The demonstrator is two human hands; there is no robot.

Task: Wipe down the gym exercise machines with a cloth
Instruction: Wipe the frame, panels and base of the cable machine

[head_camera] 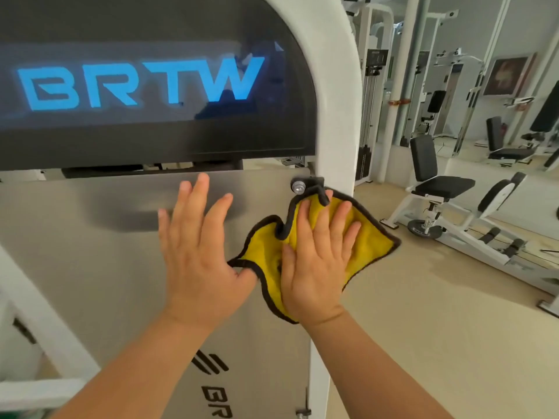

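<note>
Pressing my flat right hand point(317, 261) on yellow cloth point(372, 240) against machine's grey panel point(90, 252); my left hand point(196, 252) open-fingered, holding nothing.

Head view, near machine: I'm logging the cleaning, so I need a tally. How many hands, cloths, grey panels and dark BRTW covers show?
Hands: 2, left hand with fingers spread over the panel, right hand pressing the cloth
Yellow cloth: 1
Grey panel: 1
Dark BRTW cover: 1
Total: 5
</note>
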